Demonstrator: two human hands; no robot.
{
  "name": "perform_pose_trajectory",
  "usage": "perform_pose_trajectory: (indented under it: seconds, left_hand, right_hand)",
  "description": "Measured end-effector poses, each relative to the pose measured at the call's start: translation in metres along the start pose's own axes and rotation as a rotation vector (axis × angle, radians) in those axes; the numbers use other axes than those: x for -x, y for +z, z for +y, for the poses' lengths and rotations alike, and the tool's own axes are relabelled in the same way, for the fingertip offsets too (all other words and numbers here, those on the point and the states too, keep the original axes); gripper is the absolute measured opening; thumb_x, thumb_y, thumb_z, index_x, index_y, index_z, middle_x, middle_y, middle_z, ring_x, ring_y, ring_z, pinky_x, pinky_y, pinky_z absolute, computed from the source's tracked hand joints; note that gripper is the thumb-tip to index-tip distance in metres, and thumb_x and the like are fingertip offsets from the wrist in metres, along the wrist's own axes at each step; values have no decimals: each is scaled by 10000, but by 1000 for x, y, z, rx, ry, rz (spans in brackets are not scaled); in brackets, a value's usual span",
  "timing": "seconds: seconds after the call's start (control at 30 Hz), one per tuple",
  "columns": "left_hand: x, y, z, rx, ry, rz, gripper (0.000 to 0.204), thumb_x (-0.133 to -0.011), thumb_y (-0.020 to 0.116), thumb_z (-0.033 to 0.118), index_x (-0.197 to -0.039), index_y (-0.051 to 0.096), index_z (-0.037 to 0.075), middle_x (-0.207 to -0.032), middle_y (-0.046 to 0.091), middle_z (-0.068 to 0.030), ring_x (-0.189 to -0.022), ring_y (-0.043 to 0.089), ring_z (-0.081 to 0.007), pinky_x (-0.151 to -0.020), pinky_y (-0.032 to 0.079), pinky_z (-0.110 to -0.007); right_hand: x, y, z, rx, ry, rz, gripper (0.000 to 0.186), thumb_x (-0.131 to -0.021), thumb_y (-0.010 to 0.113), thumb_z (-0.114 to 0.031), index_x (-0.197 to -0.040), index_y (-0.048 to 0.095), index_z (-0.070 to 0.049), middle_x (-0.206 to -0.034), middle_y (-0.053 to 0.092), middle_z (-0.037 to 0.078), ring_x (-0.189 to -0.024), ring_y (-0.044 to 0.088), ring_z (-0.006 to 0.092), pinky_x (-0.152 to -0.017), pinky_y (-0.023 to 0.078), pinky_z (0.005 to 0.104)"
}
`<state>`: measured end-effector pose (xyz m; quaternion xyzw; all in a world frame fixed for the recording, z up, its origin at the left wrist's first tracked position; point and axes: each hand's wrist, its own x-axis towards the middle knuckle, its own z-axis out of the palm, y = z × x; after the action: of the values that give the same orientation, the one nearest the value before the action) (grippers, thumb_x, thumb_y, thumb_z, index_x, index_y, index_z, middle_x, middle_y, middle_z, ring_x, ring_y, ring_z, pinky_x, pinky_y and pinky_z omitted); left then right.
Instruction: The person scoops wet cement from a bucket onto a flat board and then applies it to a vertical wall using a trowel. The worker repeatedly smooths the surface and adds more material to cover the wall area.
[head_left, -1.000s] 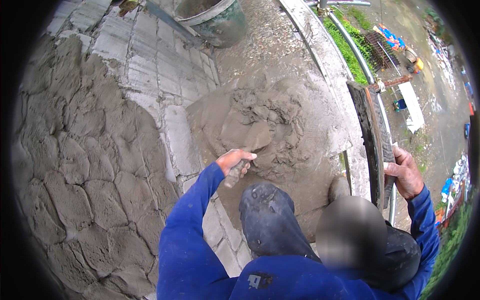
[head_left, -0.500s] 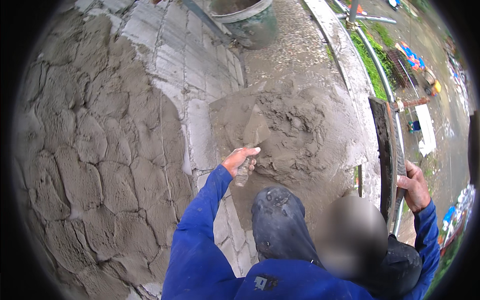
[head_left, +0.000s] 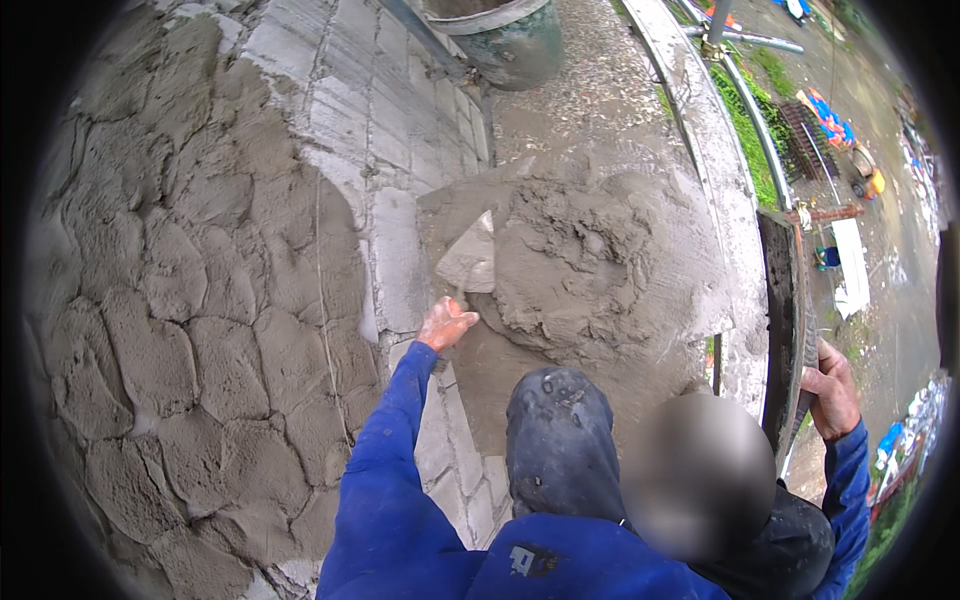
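My left hand [head_left: 446, 325] is closed around the handle of a pointing trowel [head_left: 468, 262]. The triangular blade lies at the left edge of a heap of wet grey mortar [head_left: 575, 265], close to the block wall. Over at the right, my right hand [head_left: 832, 392] grips a long, narrow, dark board [head_left: 782, 320] that stands out away from me. Its fingers wrap the board's outer side, partly hidden. On my left rises a wall whose fresh mortar coat [head_left: 210, 330] shows overlapping rounded trowel marks.
Bare grey blocks [head_left: 345, 120] show beyond the mortar coat. A mortar-stained bucket [head_left: 515, 50] stands on the walkway ahead. Scaffold poles [head_left: 750, 125] run along the right edge, with the ground far below. A thin string [head_left: 322, 270] hangs along the coated wall. My bent knee [head_left: 562, 430] is close in front.
My left hand has moved left toward the wall, and the trowel blade has swung from over the mortar to its left edge, now tilted differently. The right-hand board has shifted slightly right and nearer.
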<state>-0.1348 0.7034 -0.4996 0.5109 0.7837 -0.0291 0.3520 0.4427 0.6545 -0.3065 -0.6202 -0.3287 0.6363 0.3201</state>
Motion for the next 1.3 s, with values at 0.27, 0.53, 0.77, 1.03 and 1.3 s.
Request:
perform_pose_trajectory:
  seconds: [0.27, 0.53, 0.77, 1.03, 1.3]
  left_hand:
    - [-121, -17, 30, -316, 57, 279, 357, -766, 649, 244, -1059, 594, 47, -1045, 666, -227, -1000, 642, -395, -884, 510, -469]
    - [-136, 14, 100, -471, 192, 182, 301, -744, 639, 171, -1029, 629, 75, -1033, 687, -187, -1013, 653, -356, -888, 506, -456]
    - [-45, 0, 116, -477, 241, 72, 257, -763, 645, 192, -992, 604, 84, -992, 698, -167, -990, 664, -345, -875, 506, -459]
    - [-109, -16, 54, -392, 12, 161, 301, -718, 676, 221, -1001, 683, 119, -1080, 686, -149, -1043, 654, -309, -902, 512, -420]
    - [-162, -10, 87, -534, 153, 209, 297, -725, 655, 160, -1014, 665, 91, -1059, 685, -163, -1032, 647, -339, -880, 514, -446]
  right_hand:
    - [5, -7, 9, -33, -11, 45, 402, -801, 718, -151, -1156, 591, -8, -856, 656, 2, -642, 614, 66, -501, 507, 206]
    - [20, -9, 13, -30, -18, 56, 420, -792, 727, -161, -1161, 595, -12, -883, 655, 1, -699, 622, 74, -579, 508, 220]
    - [23, -15, 13, -5, -9, 109, 419, -787, 724, -169, -1149, 596, -2, -867, 650, 8, -665, 615, 66, -549, 528, 214]
    - [11, -4, -2, -8, 15, 25, 424, -795, 732, -152, -1152, 583, 22, -908, 640, 39, -653, 621, 90, -552, 562, 241]
    - [12, -11, 9, -22, 12, 48, 426, -793, 735, -149, -1157, 584, 14, -913, 643, 41, -653, 624, 92, -544, 563, 239]
